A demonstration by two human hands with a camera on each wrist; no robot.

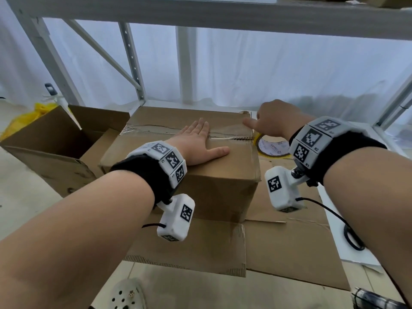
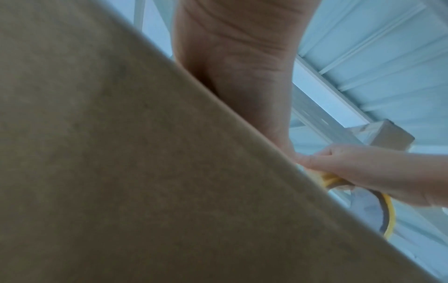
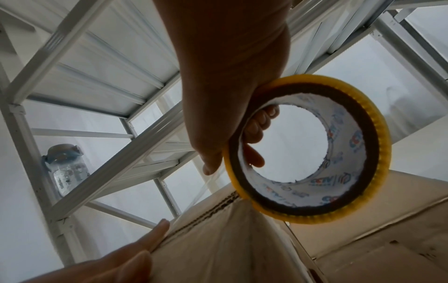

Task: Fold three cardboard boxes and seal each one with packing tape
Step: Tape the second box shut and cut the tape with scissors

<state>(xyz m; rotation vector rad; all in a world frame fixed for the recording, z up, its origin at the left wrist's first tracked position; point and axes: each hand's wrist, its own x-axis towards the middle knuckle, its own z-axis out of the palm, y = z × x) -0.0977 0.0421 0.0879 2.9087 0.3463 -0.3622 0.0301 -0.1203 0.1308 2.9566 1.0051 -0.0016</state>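
Note:
A closed brown cardboard box [image 1: 196, 170] stands in the middle, with clear tape running along its top seam [image 1: 229, 130]. My left hand [image 1: 200, 141] lies flat on the box top, fingers straight across the seam. My right hand [image 1: 274, 121] is at the box's right edge and holds a yellow-rimmed roll of packing tape [image 1: 270, 147]. In the right wrist view its fingers curl through the core of the tape roll [image 3: 310, 149], and a strip of tape runs from the roll down onto the box [image 3: 242, 239]. The left wrist view is mostly filled by the box side [image 2: 121, 172].
An open cardboard box [image 1: 62, 141] stands at the left, with a yellow bag [image 1: 29, 119] behind it. Flattened cardboard [image 1: 278, 241] lies under and in front of the taped box. A white metal shelf frame [image 1: 133, 63] rises behind. A clear jar [image 3: 66, 168] sits on the shelf.

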